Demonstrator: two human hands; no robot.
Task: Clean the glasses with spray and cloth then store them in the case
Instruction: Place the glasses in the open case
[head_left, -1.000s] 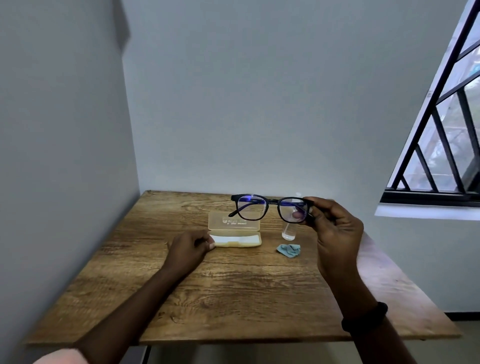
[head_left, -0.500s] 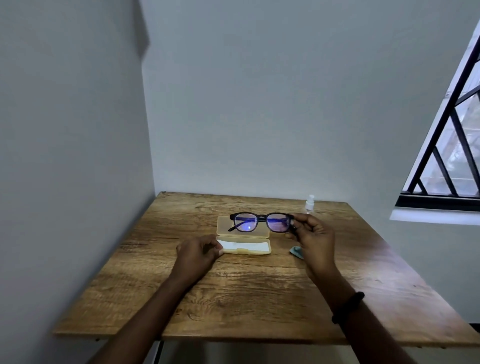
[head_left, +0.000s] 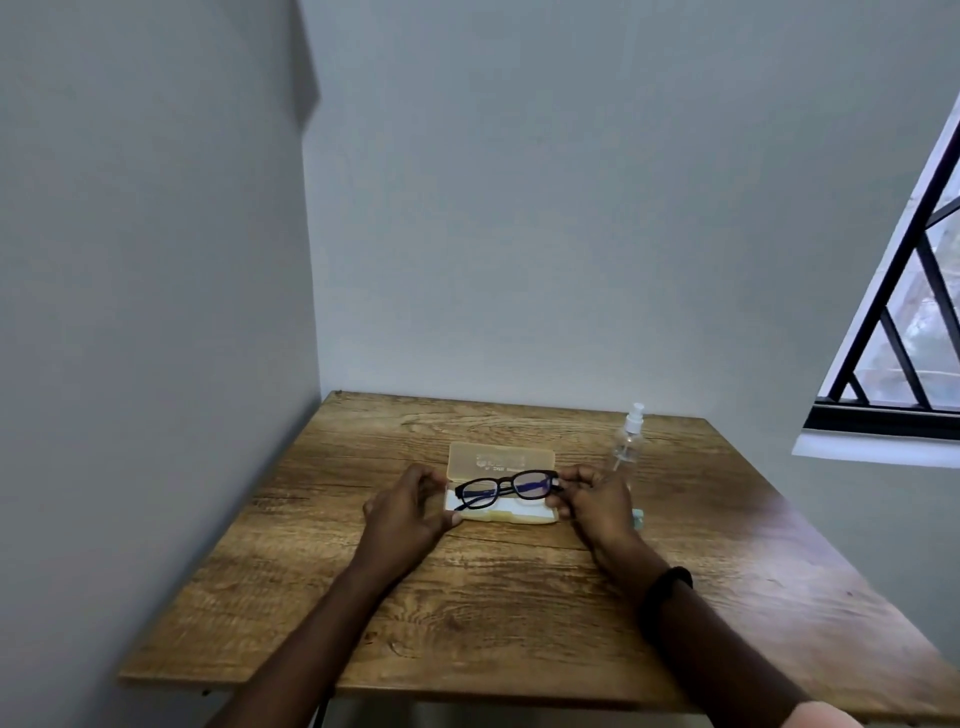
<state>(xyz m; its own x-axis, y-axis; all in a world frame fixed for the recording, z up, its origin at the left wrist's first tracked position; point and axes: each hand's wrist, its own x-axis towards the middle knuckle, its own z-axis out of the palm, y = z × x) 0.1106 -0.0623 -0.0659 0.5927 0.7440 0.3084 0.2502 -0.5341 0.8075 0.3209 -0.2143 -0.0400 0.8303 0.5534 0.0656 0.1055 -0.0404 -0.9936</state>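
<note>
Black-framed glasses hang just over the white-lined tray of the open yellow case, lenses facing me. My right hand pinches their right end. My left hand rests against the case's left end, thumb at its front corner and fingers curled round it. A clear spray bottle with a white nozzle stands upright behind my right hand. Only a sliver of the blue cloth shows past my right hand.
The wooden table stands in a corner, with grey walls at its left and far sides. A barred window is at the upper right. A black band sits on my right wrist.
My right hand has brought the glasses down and toward the left, from in front of the bottle to just over the open case. My left hand stayed at the case's left end.
</note>
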